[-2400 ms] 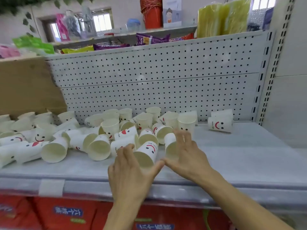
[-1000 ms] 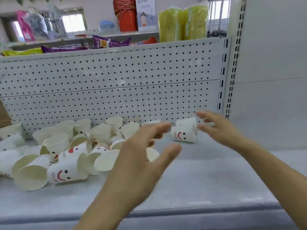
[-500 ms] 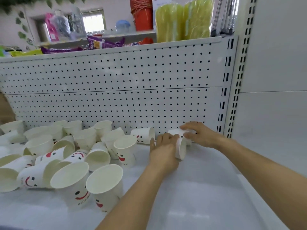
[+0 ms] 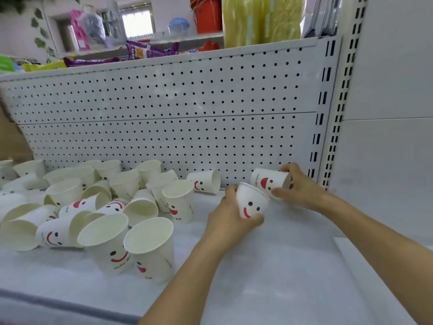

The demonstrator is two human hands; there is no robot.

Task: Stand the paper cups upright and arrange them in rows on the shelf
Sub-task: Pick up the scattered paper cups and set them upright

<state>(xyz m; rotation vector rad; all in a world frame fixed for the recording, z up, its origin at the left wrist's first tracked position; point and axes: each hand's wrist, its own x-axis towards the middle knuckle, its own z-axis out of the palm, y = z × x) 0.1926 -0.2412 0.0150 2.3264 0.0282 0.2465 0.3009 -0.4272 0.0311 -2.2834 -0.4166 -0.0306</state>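
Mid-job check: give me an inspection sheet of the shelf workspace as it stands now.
Surface: white shelf, pegboard behind.
Job's things: cup pile at left, mostly on their sides; two upright cups in front; lone cup on its side by the pegboard.
Clutter: nothing seen.
Grippers: left hand grips a tilted cup; right hand grips a sideways cup beside it.
Cables: nothing seen.
Surroundings: snack packets, yellow packs, orange buckets above the pegboard.
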